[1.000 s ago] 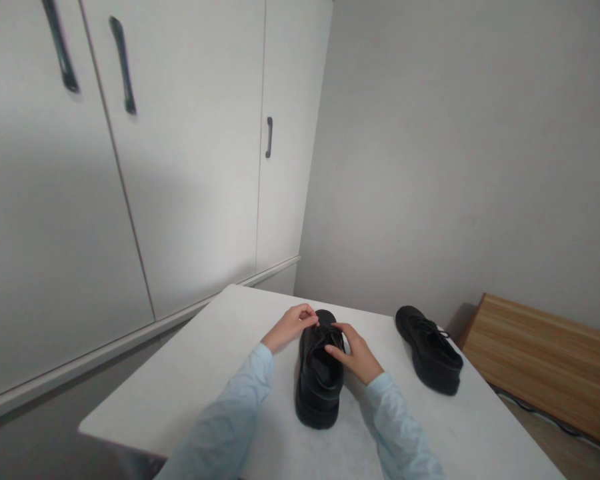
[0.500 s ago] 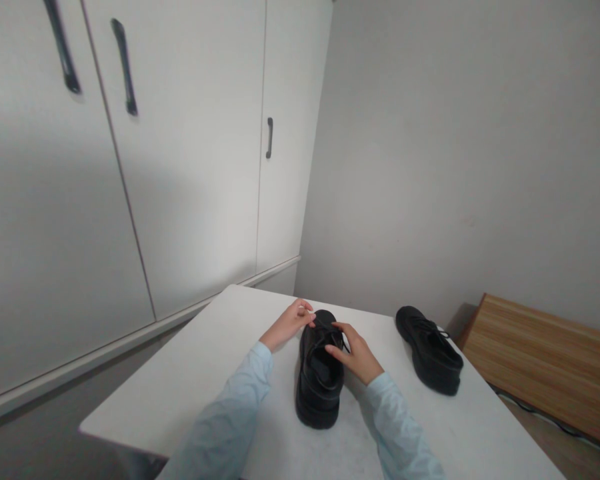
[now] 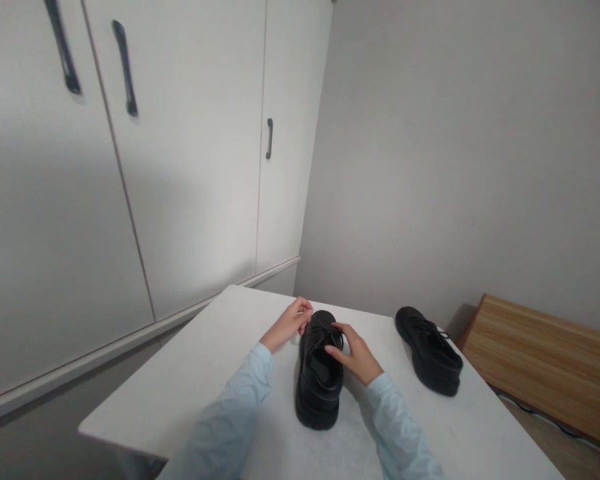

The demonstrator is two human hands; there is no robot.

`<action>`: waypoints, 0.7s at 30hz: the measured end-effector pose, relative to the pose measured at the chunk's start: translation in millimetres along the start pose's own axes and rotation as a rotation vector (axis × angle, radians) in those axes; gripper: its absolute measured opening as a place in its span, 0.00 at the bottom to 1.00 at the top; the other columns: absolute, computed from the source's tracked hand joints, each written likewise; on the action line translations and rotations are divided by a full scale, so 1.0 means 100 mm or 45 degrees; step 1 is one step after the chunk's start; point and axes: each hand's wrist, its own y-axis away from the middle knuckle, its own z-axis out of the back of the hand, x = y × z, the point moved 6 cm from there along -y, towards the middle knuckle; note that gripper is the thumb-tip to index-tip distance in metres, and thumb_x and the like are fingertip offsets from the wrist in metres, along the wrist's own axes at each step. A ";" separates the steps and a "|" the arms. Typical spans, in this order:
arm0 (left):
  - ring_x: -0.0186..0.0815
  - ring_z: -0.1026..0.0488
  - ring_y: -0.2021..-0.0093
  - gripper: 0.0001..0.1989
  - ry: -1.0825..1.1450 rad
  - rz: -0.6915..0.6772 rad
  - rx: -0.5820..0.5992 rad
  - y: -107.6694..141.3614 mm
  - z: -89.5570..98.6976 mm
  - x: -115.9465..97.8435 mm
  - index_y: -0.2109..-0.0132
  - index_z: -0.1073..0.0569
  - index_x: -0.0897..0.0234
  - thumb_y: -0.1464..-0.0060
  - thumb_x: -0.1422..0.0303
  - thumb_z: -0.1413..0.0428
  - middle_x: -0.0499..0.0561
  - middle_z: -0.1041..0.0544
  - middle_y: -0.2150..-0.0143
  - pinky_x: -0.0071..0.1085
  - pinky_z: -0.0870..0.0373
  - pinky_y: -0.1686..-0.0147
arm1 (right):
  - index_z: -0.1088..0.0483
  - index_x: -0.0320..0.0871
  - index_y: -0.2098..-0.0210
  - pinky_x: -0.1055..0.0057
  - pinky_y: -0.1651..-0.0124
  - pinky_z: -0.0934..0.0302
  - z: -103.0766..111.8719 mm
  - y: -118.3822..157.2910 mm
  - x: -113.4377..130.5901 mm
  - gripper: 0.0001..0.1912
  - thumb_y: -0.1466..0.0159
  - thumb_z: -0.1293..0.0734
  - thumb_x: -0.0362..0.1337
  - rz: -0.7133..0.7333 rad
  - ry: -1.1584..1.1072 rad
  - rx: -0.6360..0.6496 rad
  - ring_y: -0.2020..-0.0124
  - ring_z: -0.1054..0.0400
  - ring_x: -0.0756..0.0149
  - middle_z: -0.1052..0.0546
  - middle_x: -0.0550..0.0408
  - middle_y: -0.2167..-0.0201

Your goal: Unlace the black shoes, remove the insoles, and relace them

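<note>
A black lace-up shoe (image 3: 319, 393) stands on the white table, its toe toward the wall and its heel toward me. At the left side of its toe is my left hand (image 3: 294, 323), fingers curled together; whatever they hold, if anything, is too small to make out. My right hand (image 3: 354, 352) rests over the shoe's right side at the laces, thumb and index finger apart around the lace area. Dark laces lie across the front of the shoe opening.
A second black shoe (image 3: 433, 357) stands near the right edge of the white table (image 3: 200, 373). Beyond that edge is a wood-grain board (image 3: 545, 360) with a cable below it. White cabinets (image 3: 195, 167) with dark handles rise at the left, and a grey wall stands behind.
My left hand has drawn slightly left, off the shoe's toe, and its fingers have curled in. My right hand and both shoes are almost unmoved.
</note>
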 end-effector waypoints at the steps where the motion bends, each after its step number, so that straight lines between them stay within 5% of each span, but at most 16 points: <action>1: 0.23 0.41 0.83 0.14 -0.034 -0.010 0.022 0.00 0.00 -0.01 0.64 0.38 0.63 0.48 0.57 0.47 0.40 0.37 0.76 0.21 0.42 0.82 | 0.36 0.42 0.50 0.57 0.44 0.42 0.00 0.00 0.00 0.24 0.43 0.33 0.44 -0.003 0.006 0.003 0.48 0.35 0.56 0.29 0.45 0.51; 11: 0.30 0.32 0.71 0.12 -0.316 -0.038 0.153 0.01 0.02 0.05 0.65 0.31 0.66 0.50 0.61 0.44 0.47 0.29 0.73 0.26 0.37 0.69 | 0.36 0.42 0.49 0.58 0.45 0.42 0.01 0.00 0.00 0.25 0.44 0.33 0.44 -0.004 0.008 -0.005 0.48 0.35 0.56 0.29 0.46 0.51; 21: 0.33 0.31 0.70 0.12 -0.459 -0.044 0.194 0.03 0.06 0.07 0.68 0.26 0.65 0.60 0.63 0.36 0.48 0.27 0.73 0.28 0.37 0.68 | 0.38 0.43 0.48 0.56 0.45 0.42 -0.01 0.01 -0.01 0.26 0.43 0.33 0.44 -0.029 -0.016 0.015 0.47 0.36 0.55 0.30 0.46 0.49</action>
